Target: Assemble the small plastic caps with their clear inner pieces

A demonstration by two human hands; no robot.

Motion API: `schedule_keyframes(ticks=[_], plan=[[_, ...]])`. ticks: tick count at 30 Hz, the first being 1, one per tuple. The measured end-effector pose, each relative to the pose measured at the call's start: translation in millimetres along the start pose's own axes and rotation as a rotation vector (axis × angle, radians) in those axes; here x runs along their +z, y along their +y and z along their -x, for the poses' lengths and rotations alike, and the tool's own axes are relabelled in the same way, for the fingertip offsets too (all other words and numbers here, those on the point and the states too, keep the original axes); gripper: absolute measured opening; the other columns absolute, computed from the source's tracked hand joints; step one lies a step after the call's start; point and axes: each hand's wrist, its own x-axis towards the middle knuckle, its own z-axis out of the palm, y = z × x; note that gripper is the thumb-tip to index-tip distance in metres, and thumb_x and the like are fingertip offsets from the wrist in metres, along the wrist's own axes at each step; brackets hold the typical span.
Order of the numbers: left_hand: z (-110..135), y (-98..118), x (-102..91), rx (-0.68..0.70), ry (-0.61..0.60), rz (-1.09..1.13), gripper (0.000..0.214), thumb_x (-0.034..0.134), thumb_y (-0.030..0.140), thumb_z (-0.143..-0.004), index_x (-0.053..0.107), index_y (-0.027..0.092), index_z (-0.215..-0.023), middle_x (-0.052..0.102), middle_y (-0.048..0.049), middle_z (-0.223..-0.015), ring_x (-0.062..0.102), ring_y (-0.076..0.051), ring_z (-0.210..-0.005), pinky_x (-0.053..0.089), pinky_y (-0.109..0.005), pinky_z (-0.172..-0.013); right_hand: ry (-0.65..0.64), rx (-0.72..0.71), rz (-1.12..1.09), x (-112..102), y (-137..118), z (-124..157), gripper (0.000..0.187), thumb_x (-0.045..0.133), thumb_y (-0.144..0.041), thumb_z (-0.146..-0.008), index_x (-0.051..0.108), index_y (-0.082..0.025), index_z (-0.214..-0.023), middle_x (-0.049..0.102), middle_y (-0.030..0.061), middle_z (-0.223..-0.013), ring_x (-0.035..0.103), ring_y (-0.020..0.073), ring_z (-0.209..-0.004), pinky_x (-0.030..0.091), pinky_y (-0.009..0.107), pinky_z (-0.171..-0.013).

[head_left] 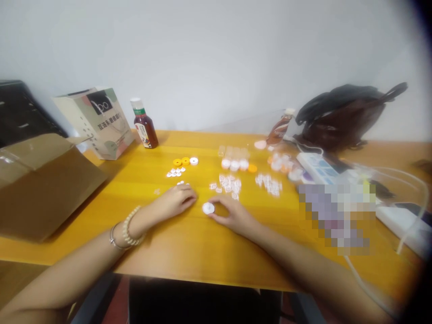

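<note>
Between the thumb and fingers of my right hand (234, 216) is a small white round cap (208, 208) with a raised middle, held at the table's centre. My left hand (177, 200) rests just left of it, its fingers curled together; whatever they may hold is hidden. Past the left knuckles lie small white round pieces (176, 172) in short rows. Behind those are yellow rings (181, 161) and a white ring (193, 160). Beyond my right hand spread small clear-and-white pieces (230, 183), with a second group (269, 184) farther right.
White and orange round caps (234, 165) stand at the back, more (281, 162) to their right. A cardboard box (50, 184), a paper bag (101, 121) and a red-brown bottle (145, 128) occupy the left. Rightward are another bottle (280, 128), a dark bag (340, 117), a power strip (315, 166) and cables.
</note>
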Motion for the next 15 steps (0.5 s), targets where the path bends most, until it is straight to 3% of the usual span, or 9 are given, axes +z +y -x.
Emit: schedule_keyframes(ticks=[10, 15], plan=[[2, 32, 2.3, 0.009, 0.059, 0.235, 0.009, 0.053, 0.019, -0.08, 0.059, 0.017, -0.087, 0.06, -0.0025, -0.082, 0.056, -0.013, -0.076, 0.045, -0.027, -0.072, -0.005, -0.03, -0.025, 0, 0, -1, 0.021, 0.06, -0.025, -0.076, 0.057, -0.02, -0.096, 0.066, 0.0056, -0.093, 0.061, 0.0197, -0.088, 0.048, 0.034, -0.078], [4, 30, 3.9, -0.111, 0.106, 0.362, 0.011, 0.051, 0.024, -0.082, 0.056, 0.016, -0.089, 0.06, -0.0013, -0.077, 0.054, -0.011, -0.067, 0.045, -0.023, -0.061, -0.002, -0.02, -0.025, 0, 0, -1, 0.022, 0.06, -0.024, -0.076, 0.056, -0.022, -0.097, 0.065, 0.0046, -0.094, 0.061, 0.0191, -0.088, 0.048, 0.034, -0.079]])
